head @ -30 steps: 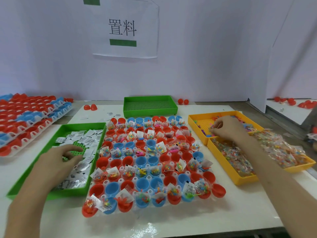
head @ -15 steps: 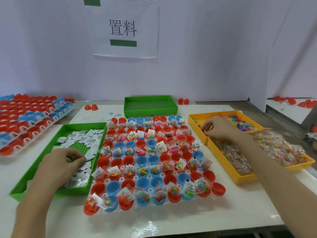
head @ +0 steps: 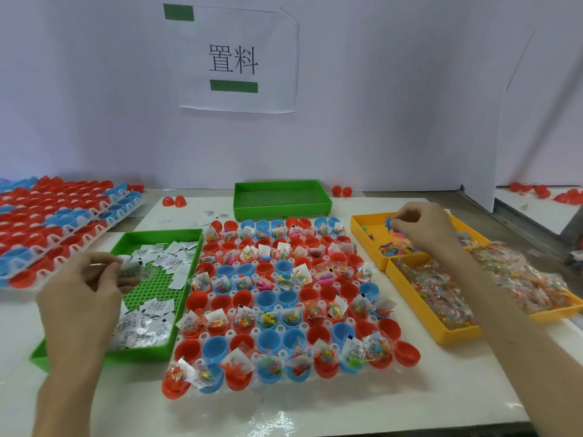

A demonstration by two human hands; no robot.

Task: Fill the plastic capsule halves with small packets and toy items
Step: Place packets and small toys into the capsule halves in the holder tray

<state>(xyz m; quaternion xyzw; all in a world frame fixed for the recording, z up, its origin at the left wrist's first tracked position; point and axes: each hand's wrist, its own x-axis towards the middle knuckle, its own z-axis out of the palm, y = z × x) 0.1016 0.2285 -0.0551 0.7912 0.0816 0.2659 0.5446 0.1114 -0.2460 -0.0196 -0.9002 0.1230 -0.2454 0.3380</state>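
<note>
Left hand (head: 85, 288) pinches a white packet (head: 132, 270); right hand (head: 422, 230) pinches a blue toy (head: 388, 223); the capsule halves (head: 268, 339) lie between them, inward of each hand.

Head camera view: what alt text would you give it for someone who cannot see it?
A person's left hand pinches a white packet above a green tray of packets, while the right hand pinches a blue toy over a yellow tray. Between them lies a rack of red and blue capsule halves, many already filled.
</note>
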